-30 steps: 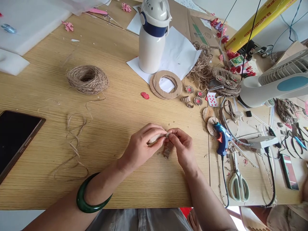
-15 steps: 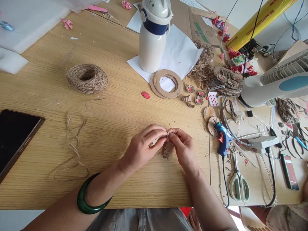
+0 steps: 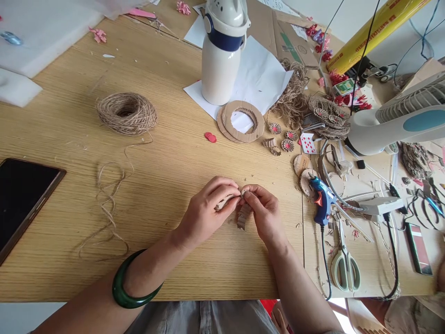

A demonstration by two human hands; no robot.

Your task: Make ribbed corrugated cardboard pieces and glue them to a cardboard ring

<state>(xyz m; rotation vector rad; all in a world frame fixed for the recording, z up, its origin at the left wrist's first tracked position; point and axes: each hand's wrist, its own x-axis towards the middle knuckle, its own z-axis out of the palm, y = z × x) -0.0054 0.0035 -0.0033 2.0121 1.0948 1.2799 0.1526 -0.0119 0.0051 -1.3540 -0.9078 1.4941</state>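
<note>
Wood-grained tabletop (image 3: 167,157), head view, the only feed that reaches me; the white bottle (image 3: 220,69), upright on white paper (image 3: 266,69), serves as landmark.

Nearer the camera than the bottle, and slightly to its right, lies the point of work: a corrugated cardboard strip (image 3: 244,215) between the hands. Left hand (image 3: 205,211): thumb and fingertips are drawn together, pinching the strip's curled upper end; a pale length shows inside the curve of the fingers, and I cannot tell whether it belongs to the same strip. Right hand (image 3: 267,215): thumb and index finger pinch that curl from the other side. A short tail hangs below, its end loose.

Handling, as I judge it: light, dry, hardly slippery; it should bend readily between its ribs but crease or tear if squeezed hard. I would hold it by the curl, fingertips only, so that the ribs are not flattened.

Surroundings, relative to the bottle: to its left and nearer, a ball of twine (image 3: 130,123); just in front, 2 overlapping cardboard rings (image 3: 260,126) and some red discs (image 3: 210,137); in front and to the right, 3 small rosettes (image 3: 287,145) with red centres; farther right and nearer, a blue glue gun (image 3: 324,206), then scissors (image 3: 344,254) nearer again.
</note>
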